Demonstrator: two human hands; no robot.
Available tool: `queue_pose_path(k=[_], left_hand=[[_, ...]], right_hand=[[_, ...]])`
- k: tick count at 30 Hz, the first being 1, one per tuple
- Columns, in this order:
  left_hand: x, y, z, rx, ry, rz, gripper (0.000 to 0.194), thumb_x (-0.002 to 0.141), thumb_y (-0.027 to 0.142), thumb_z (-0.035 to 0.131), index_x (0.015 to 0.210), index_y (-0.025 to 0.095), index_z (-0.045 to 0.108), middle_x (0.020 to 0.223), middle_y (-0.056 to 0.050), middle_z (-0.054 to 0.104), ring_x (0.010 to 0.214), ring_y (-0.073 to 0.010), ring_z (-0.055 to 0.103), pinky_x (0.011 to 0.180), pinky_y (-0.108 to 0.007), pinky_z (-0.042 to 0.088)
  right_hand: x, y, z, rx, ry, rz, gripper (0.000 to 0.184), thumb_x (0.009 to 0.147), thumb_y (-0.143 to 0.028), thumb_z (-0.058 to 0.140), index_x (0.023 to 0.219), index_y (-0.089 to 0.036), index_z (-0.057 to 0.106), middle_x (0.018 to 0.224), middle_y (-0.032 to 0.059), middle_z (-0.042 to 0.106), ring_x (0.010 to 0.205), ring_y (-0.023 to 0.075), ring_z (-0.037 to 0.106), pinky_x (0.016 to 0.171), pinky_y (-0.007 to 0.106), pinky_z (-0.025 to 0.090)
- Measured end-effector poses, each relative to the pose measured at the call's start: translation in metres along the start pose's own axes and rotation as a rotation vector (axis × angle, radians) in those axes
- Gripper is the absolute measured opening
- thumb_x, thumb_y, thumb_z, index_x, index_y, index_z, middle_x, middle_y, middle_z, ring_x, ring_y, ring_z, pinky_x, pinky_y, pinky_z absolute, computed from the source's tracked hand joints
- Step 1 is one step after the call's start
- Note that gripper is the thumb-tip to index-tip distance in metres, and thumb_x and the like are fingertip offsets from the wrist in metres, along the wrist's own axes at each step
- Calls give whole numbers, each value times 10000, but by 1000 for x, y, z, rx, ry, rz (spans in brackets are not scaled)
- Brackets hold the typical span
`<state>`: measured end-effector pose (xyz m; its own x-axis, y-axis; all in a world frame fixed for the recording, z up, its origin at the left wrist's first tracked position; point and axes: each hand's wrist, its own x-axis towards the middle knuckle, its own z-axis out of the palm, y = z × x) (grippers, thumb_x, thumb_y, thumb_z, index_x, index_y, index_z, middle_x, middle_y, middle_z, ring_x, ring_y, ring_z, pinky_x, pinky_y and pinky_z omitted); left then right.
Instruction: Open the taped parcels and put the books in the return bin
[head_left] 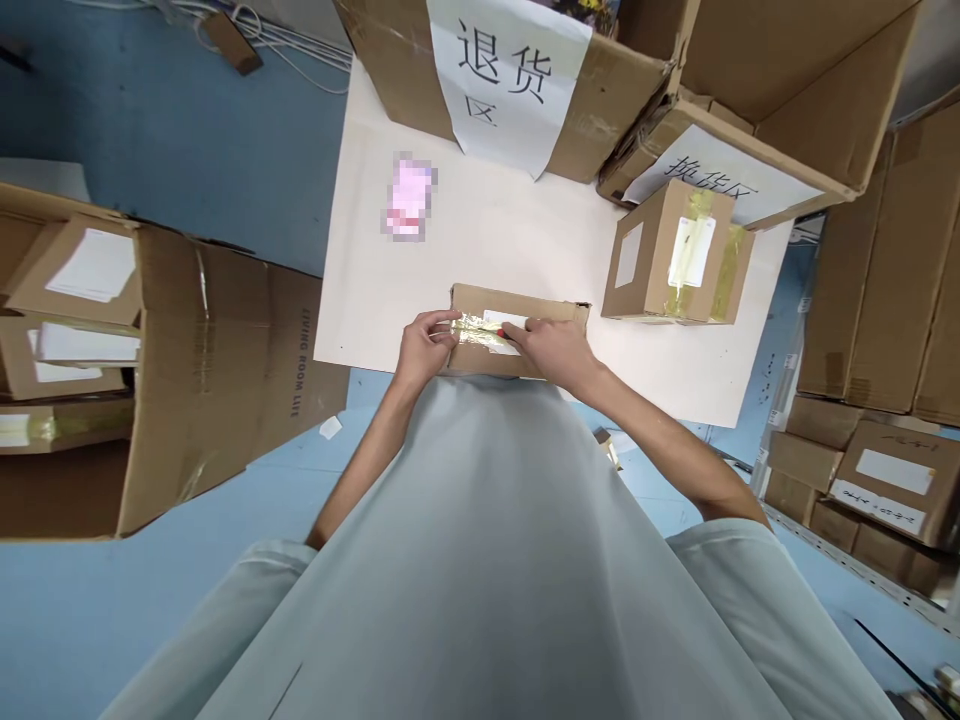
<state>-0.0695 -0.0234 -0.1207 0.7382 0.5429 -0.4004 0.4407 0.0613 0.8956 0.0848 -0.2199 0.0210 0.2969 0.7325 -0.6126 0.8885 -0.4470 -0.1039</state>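
Observation:
A small brown cardboard box (525, 302) lies at the near edge of a pale table (495, 235), sealed with yellowish tape (480, 333) over a white label. My left hand (425, 345) grips the box's left end, fingers curled on the tape. My right hand (551, 348) rests on the box's top right of the tape, fingers closed around a small red thing that I cannot make out, its tip at the tape.
A second taped box (679, 255) stands on the table's right. Two large open cartons with paper signs (510, 75) (757, 110) sit at the back. A blurred pink item (409, 197) lies on the table. Cartons of boxes stand left (187, 370) and right (885, 470) on the blue floor.

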Motion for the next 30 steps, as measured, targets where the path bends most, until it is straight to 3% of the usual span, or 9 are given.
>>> queue_pose_path(k=[5,13,20,30], left_hand=[[0,-3,2,-7,9,-3,430,773,140,727,1184,175,851,1385,-139,778,1102,-271,807,1037,-449,700],[-2,2,2,53,9,4,430,799,145,709,1202,189,851,1398,-116,772,1086,-253,808,1052,-434,694],[-5,7,6,114,37,10,408,818,143,701,1192,202,854,1406,-110,764,1087,-249,790,1030,-424,697],[-25,20,53,214,-22,78,427,828,92,644,1185,215,843,1385,-102,776,1079,-253,780,982,-418,684]], right_hand=[[32,-18,0,-14,-11,-106,501,1169,-148,370,1637,-170,546,1367,219,760,1191,321,752,886,368,507],[21,-28,-8,-64,-12,-52,479,1138,-39,309,1479,-63,644,1313,266,771,1192,313,769,862,365,533],[-3,-2,2,-115,-154,71,422,1082,30,434,1379,-77,713,1255,244,800,1155,296,798,818,313,517],[-59,40,24,-118,-267,170,564,1079,6,436,1597,-155,593,1308,229,793,1164,304,803,799,335,519]])
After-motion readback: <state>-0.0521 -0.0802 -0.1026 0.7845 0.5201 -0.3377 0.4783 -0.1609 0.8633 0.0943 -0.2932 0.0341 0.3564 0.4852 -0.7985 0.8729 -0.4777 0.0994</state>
